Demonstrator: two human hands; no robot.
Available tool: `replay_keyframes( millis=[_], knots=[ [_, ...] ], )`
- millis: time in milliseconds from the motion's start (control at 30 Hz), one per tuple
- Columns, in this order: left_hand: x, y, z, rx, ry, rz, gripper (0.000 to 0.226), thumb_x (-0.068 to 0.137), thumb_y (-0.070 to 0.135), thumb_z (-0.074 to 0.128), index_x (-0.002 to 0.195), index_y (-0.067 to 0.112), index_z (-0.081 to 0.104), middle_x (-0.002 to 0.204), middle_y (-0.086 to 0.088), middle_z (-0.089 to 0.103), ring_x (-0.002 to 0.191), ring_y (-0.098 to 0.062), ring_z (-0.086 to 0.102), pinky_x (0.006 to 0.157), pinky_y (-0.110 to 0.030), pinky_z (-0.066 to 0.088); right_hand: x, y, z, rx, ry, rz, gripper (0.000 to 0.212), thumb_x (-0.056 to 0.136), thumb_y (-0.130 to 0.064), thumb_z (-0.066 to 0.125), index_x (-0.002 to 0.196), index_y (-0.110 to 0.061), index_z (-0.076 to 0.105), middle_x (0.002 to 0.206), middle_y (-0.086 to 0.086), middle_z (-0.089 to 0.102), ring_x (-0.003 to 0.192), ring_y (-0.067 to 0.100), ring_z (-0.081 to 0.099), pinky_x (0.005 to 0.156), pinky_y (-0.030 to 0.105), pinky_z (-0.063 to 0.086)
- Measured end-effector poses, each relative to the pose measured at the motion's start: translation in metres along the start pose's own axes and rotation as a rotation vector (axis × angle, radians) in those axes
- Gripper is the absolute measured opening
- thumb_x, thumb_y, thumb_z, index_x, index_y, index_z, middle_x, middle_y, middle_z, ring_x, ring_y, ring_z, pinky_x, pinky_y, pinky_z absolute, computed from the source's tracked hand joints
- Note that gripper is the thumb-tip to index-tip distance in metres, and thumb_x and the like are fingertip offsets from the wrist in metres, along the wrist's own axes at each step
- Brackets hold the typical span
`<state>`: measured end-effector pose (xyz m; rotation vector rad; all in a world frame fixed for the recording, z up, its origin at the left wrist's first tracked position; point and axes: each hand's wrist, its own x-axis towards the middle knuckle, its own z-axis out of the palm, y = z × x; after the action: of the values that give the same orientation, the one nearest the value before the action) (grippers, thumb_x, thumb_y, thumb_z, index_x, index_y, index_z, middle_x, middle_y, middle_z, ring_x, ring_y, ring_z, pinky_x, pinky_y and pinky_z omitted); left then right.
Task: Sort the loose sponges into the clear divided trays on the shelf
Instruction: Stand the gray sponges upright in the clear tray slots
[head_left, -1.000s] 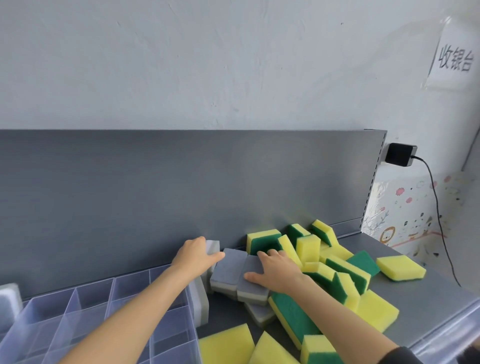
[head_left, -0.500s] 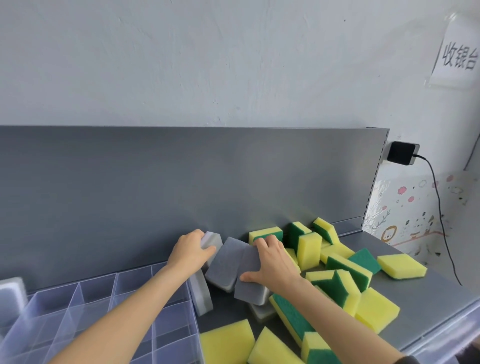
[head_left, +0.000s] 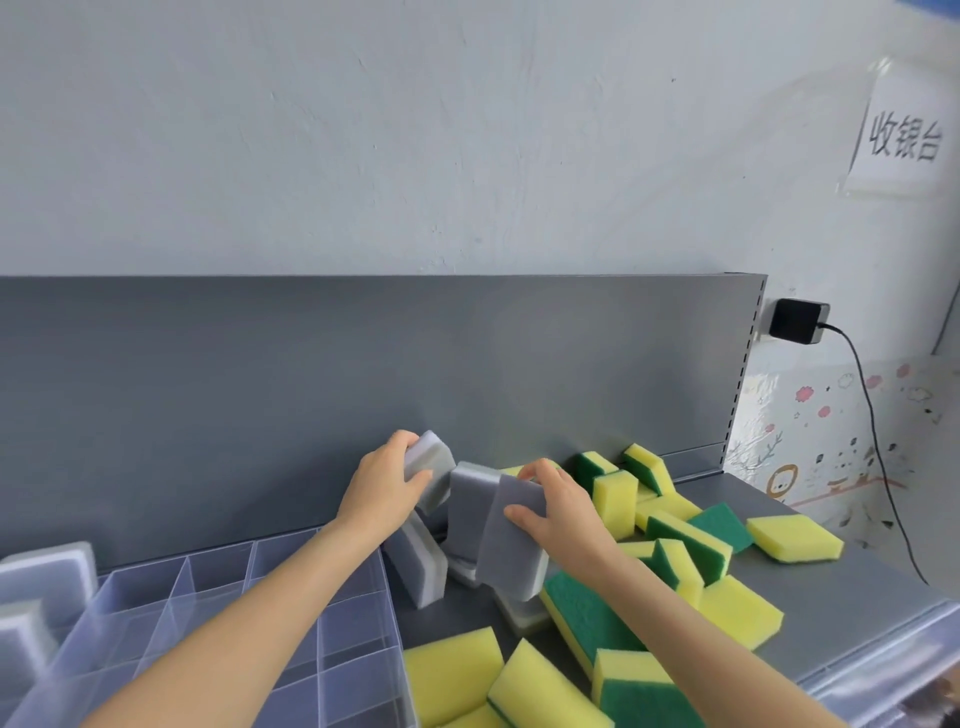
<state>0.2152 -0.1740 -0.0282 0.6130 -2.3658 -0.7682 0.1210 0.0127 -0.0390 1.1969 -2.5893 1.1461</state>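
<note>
My left hand grips a grey sponge and holds it up near the shelf's back panel. My right hand grips two grey sponges side by side, tilted upright and raised off the shelf. Another grey sponge leans against the clear divided tray at lower left, and two more grey ones lie under the raised pair. Several yellow-and-green sponges are piled on the right, with others at the front.
Grey sponges stand in the tray's far-left compartments. The grey back panel rises just behind my hands. A black plug and its cable hang on the wall at right. The shelf's front edge runs at lower right.
Both hands have lifted their grey sponges off the shelf and tipped them upright. The right hand's pair went from lying flat to raised. The left hand's sponge rose along the back panel.
</note>
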Motion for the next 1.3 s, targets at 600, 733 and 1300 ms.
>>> replay_keyframes(
  millis=[600,733,1300],
  knots=[
    [-0.080,0.004,-0.058,0.306,0.079,0.093,0.026,0.090,0.015,0.052,0.116,0.016,0.046,0.114,0.001,0.055,0.092,-0.016,0.047,0.071,-0.029,0.042,-0.048,-0.028,-0.017,0.070,0.010,-0.099,0.026,0.089,-0.027,0.059,0.110,-0.022,0.047,0.109,-0.002,0.054,0.093,0.012,0.052,0.068,0.017,0.041],
    [-0.115,-0.008,-0.078,0.402,0.097,0.070,0.022,0.091,0.014,0.050,0.113,0.016,0.047,0.113,0.003,0.055,0.093,-0.015,0.044,0.069,-0.030,0.042,-0.058,-0.048,-0.003,0.117,-0.043,-0.170,0.024,0.089,-0.025,0.058,0.109,-0.020,0.046,0.109,0.000,0.055,0.094,0.014,0.051,0.068,0.019,0.039],
    [-0.213,-0.089,-0.193,0.708,0.046,-0.187,0.038,0.091,0.015,0.047,0.128,0.017,0.042,0.135,0.002,0.045,0.124,-0.020,0.043,0.088,-0.036,0.046,-0.069,-0.159,0.081,0.282,-0.270,-0.322,0.027,0.089,-0.021,0.058,0.112,-0.017,0.047,0.114,0.003,0.052,0.097,0.017,0.048,0.077,0.024,0.033]
  ],
)
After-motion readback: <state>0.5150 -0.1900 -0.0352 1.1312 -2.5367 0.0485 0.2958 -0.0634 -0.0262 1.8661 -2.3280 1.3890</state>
